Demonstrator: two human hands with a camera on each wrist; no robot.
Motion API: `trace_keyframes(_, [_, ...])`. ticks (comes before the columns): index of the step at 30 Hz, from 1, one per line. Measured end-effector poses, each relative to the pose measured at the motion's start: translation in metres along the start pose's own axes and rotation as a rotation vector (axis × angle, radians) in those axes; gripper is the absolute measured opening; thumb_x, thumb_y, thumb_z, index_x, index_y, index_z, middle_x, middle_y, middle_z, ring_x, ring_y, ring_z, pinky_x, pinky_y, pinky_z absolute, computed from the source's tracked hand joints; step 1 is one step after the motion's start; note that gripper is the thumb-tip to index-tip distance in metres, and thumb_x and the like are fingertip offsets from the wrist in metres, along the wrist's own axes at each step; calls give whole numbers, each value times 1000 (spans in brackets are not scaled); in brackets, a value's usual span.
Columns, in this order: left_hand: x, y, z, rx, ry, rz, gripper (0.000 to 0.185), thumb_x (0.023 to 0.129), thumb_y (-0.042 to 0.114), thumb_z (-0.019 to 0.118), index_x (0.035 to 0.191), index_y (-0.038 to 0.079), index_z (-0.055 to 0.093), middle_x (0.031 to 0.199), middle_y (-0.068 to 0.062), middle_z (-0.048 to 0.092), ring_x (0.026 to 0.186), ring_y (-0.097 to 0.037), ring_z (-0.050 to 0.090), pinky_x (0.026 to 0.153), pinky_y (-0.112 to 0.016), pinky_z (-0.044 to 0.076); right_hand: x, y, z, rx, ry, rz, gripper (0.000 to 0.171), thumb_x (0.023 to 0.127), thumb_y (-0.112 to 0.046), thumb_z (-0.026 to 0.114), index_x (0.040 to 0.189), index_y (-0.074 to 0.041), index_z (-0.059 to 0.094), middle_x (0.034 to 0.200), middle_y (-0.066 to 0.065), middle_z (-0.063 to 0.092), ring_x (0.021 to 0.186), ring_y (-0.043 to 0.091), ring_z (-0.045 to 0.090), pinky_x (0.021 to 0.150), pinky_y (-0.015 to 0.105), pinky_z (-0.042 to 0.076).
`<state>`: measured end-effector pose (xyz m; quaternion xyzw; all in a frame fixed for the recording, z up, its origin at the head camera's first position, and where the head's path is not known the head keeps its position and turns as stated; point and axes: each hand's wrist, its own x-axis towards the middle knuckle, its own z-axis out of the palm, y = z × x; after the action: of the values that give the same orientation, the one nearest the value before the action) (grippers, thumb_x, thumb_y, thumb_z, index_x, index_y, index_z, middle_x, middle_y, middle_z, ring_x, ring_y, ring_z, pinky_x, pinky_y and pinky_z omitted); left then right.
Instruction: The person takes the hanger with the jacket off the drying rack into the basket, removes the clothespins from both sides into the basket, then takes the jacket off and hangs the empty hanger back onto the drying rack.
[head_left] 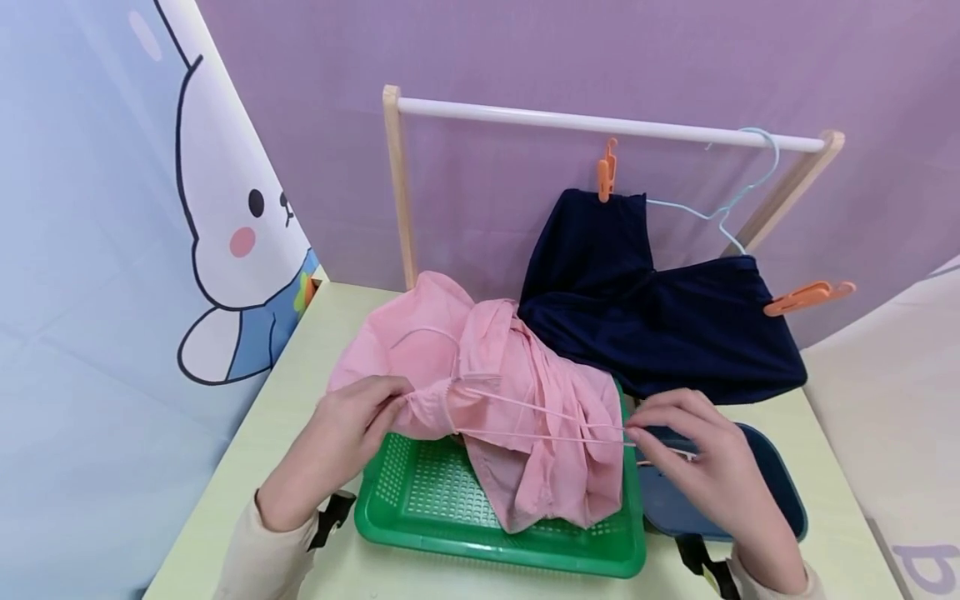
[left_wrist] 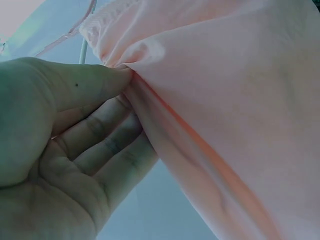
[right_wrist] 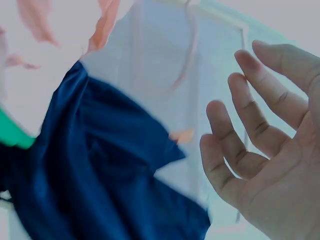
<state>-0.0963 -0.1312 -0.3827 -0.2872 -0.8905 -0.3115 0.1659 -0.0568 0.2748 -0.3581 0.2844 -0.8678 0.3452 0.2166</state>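
Near the tabletop's front edge, the left hand (head_left: 341, 437) pinches the pink shirt (head_left: 495, 392) draped over the green basket (head_left: 495, 517); the right hand (head_left: 701, 454) pinches its pink hanger (head_left: 540, 425). Behind, navy shorts (head_left: 660, 317) hang on the rack (head_left: 600, 125).

My left hand (head_left: 352, 429) pinches with thumb and fingers – my right hand (head_left: 701, 450) reaches forward, its fingers loosely bent and pinching too.

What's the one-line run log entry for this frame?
left hand: pinches pink garment | right hand: pinches pink hanger end | garment: draped over green basket | navy shorts: clipped on rack
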Motion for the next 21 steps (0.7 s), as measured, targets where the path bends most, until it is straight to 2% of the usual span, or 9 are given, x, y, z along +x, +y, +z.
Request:
trace_keyframes(2, [3,4,1,6,-22,0,16,93,2,70,106,11,70,99,3,69,88,-9,63,77,-32,58,12,-5,7,-14,5,-72,7,94,-23,73,98,-17,76,104,-2,65,97,15,55,81,14,45])
trace_keyframes(5, [8,13,4,21,-48,7,14,94,3,69,106,10,70,101,2,70,92,-10,65,81,-33,57,29,-13,19,-42,1,-150,33,102,-41,58,97,-14,76,103,-1,65,95,18,54,81,20,43])
trace_keyframes(8, [13,24,8,33,-66,14,11,96,6,68,106,10,71,100,2,70,92,-10,65,82,-31,57,43,-22,31,-72,-36,-169,39,103,-43,54,98,-11,76,102,-1,64,96,19,54,83,26,42])
trace_keyframes(13, [22,46,18,33,-81,51,12,96,7,68,107,10,71,101,1,71,92,-12,67,82,-31,57,55,-29,44,-97,-70,-178,38,103,-42,55,102,-10,77,101,1,64,97,21,55,83,29,43])
trace_keyframes(17, [28,63,27,23,-105,86,11,97,8,66,107,9,70,100,-1,71,90,-15,68,80,-32,58,55,-29,44,-86,-52,-184,41,104,-42,54,99,-9,78,102,1,65,96,21,56,83,28,43])
trace_keyframes(21, [34,76,34,-28,-134,73,11,100,9,62,108,10,69,102,0,70,91,-13,66,82,-30,57,49,-25,37,-58,-32,-176,41,104,-42,54,94,-9,77,99,0,65,93,20,55,81,24,42])
